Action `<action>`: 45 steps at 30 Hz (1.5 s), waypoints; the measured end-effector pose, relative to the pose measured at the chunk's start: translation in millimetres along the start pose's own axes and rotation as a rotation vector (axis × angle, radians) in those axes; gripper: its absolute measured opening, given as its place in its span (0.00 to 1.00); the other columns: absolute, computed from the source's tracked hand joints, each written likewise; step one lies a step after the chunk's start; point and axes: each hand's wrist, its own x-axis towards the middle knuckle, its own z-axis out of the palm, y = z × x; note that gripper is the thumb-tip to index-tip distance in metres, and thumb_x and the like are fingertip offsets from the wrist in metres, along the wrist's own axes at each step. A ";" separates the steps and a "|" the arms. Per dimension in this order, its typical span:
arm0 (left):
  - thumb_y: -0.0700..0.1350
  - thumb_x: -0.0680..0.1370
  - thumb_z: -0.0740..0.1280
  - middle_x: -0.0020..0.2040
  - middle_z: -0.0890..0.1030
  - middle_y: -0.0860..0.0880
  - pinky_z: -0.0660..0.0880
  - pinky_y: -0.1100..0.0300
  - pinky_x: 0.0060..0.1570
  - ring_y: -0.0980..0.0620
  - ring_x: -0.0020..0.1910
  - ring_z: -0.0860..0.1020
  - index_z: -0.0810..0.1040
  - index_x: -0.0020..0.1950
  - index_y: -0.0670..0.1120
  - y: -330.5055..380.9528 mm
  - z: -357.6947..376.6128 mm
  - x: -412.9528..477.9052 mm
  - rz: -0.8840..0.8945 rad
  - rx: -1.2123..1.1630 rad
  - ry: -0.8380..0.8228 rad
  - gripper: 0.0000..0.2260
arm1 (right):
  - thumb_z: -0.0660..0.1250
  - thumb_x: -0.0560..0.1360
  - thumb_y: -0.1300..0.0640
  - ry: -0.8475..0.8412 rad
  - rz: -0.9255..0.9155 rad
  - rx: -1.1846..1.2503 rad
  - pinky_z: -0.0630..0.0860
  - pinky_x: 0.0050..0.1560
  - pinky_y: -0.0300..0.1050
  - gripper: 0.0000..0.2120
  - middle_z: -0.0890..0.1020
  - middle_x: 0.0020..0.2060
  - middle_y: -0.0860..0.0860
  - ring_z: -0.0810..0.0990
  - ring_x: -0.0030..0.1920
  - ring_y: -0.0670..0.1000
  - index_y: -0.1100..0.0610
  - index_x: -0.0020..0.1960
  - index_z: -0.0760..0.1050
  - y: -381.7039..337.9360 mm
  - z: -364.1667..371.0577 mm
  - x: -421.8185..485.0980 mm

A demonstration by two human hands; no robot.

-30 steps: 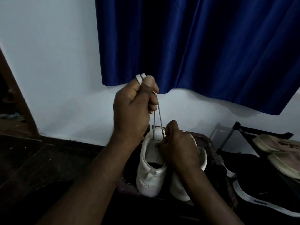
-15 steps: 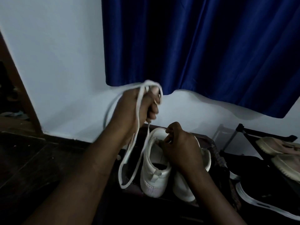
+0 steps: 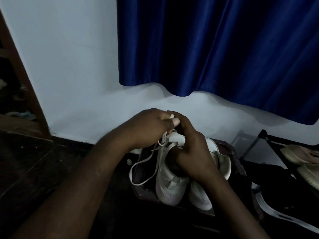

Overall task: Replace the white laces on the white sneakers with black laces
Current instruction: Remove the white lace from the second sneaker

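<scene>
Left hand [image 3: 146, 130] pinches the white lace [image 3: 138, 171] close to its tip between thumb and forefinger, directly above the sneaker [image 3: 170, 185]. The rest of the lace drops below that hand in a slack loop beside the sneaker, near the edge of the dark worktop [image 3: 143, 195]. Right hand [image 3: 191, 154] is curled over the sneaker's upper, fingers closed about the tongue area and touching the left fingertips; whether it also nips the lace cannot be told. How many eyelets the lace occupies is hidden beneath both hands. The second sneaker [image 3: 202, 199] stands just beneath the right wrist, against the first. No black laces are identifiable in this dim view. Risks noted: if the slack loop catches on the worktop edge or in an eyelet while the left hand pulls, the sneaker would be jerked sideways, and only the right hand's hold steadies it. A tipped sneaker would likely push its neighbour toward the worktop edge. The pinch at the tip is slight and could slip under tension. Poor light raises the chance of a missed eyelet at relacing.
</scene>
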 end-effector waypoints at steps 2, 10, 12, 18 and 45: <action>0.56 0.85 0.62 0.35 0.82 0.49 0.74 0.49 0.47 0.55 0.37 0.78 0.80 0.37 0.49 -4.0 -3.9 -0.7 0.059 -0.046 0.060 0.20 | 0.66 0.72 0.66 -0.010 0.006 0.085 0.79 0.48 0.40 0.32 0.86 0.49 0.43 0.85 0.52 0.45 0.46 0.72 0.69 -4.8 2.3 2.1; 0.51 0.86 0.60 0.29 0.74 0.52 0.63 0.62 0.27 0.57 0.25 0.66 0.78 0.44 0.46 -20.1 -23.2 -5.6 0.006 -0.509 0.394 0.15 | 0.69 0.71 0.62 -0.098 0.123 0.391 0.81 0.47 0.57 0.17 0.85 0.42 0.54 0.83 0.43 0.57 0.54 0.59 0.78 -5.4 23.2 9.3; 0.50 0.86 0.62 0.27 0.70 0.56 0.62 0.62 0.28 0.58 0.25 0.64 0.81 0.44 0.48 -28.2 -32.7 -6.5 -0.002 -0.518 0.502 0.14 | 0.65 0.68 0.67 -0.140 0.114 0.519 0.78 0.45 0.48 0.19 0.82 0.41 0.54 0.80 0.42 0.53 0.60 0.59 0.78 -4.6 22.6 11.7; 0.53 0.83 0.67 0.39 0.83 0.63 0.70 0.64 0.42 0.68 0.41 0.78 0.86 0.46 0.53 -53.6 -55.8 -15.7 0.000 -0.176 0.532 0.11 | 0.71 0.63 0.51 -0.320 0.170 1.002 0.72 0.45 0.51 0.36 0.72 0.37 0.56 0.70 0.35 0.53 0.68 0.67 0.77 -17.8 11.2 19.5; 0.42 0.84 0.65 0.33 0.79 0.48 0.83 0.53 0.45 0.50 0.34 0.78 0.86 0.48 0.41 -138.9 -114.2 -48.6 -0.226 -0.628 0.461 0.12 | 0.75 0.77 0.47 -0.049 0.284 0.231 0.78 0.46 0.43 0.09 0.87 0.46 0.47 0.85 0.45 0.49 0.52 0.51 0.84 -56.8 88.1 39.0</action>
